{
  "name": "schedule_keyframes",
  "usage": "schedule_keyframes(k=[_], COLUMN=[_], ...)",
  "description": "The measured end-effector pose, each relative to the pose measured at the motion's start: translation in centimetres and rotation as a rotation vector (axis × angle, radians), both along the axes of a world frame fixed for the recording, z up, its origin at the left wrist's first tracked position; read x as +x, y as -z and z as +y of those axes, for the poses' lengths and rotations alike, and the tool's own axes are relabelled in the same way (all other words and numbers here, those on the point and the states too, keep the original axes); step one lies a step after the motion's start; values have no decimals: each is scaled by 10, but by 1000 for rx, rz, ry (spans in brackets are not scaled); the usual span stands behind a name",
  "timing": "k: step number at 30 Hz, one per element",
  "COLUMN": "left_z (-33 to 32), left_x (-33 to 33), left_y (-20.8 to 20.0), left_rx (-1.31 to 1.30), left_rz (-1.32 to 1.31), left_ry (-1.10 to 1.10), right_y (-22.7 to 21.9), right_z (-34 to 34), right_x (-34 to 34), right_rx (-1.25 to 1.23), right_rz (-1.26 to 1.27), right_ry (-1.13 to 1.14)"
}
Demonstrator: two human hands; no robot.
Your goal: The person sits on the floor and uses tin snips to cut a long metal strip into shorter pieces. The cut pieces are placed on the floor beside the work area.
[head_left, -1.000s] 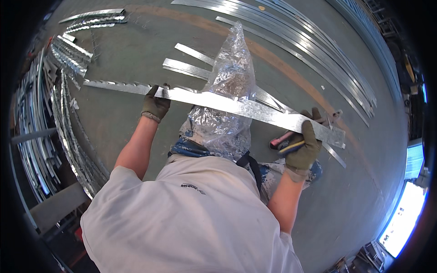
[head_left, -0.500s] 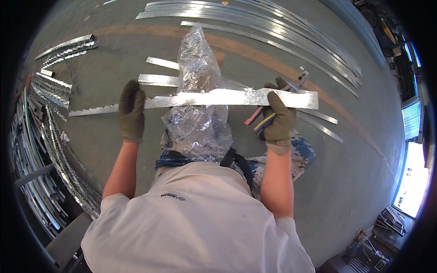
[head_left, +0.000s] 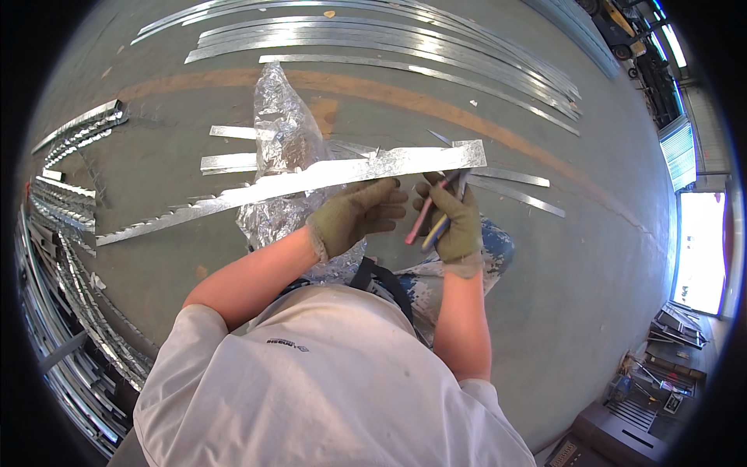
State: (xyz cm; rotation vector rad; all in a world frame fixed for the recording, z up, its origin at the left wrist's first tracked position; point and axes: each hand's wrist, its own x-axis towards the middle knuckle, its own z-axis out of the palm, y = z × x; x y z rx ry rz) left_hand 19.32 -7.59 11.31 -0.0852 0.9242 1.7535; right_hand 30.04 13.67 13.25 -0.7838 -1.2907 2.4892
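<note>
A long galvanized metal strip (head_left: 420,161) lies across in front of me, its edge jagged toward the left end and its right end broad and square. My right hand (head_left: 461,222), in an olive glove, is closed around metal snips (head_left: 437,231) with one pinkish-red grip and one yellow-and-blue grip. Part of the snips' blades is hidden by the strip and the glove. Just under the strip, my left hand (head_left: 359,216), gloved alike, has its fingers stretched to the right and holds nothing. Crumpled clear plastic wrap (head_left: 284,117) covers something beneath the strip.
Shorter metal strips (head_left: 227,163) stick out from under the plastic. Long flat strips (head_left: 389,37) lie on the floor ahead. Curled, jagged strips (head_left: 78,272) are heaped at the left, beside stacked metal profiles (head_left: 58,358). A yellow forklift (head_left: 615,31) stands far right.
My left hand has let go of the strip's left part and moved right, near the right hand. My right hand has shifted lower on the snips, off the strip. The view has shifted slightly.
</note>
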Motion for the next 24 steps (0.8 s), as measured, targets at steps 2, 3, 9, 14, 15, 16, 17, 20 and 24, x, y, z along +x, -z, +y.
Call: schedule_keyframes(k=[2,3,9,14,15,16,17,20,24], left_z=[17,26,63,88,89,93,94,95,106], left_x=[-2,-4,-1,-5,-5,-3,-3,-2,3], left_y=[13,18,22,8,2,3,5,0,-5], left_rx=[67,104,328,457,467,482,492,486,509], left_rz=[-89,-134,-168,-261,-271,-274,-270,-286,-309], left_ry=[-71,-105,-143,-177,-183,-182,-189,-204,-201], right_y=[9,13,-43,-38,-31,-28,-36,-65,-80], right_z=[7,12,24,-27,-34,-37,-40,-38,-42], right_x=[28,40,87,107,112,115,111,103,103], right_rx=[-47,-52,2,-45,-68,-92,-223,190,157], right_rz=[-36,-62,-11,-111,-242,-372,-397,-267,-156], right_ry=[49,65,202,168,112,55,15,-59,-20])
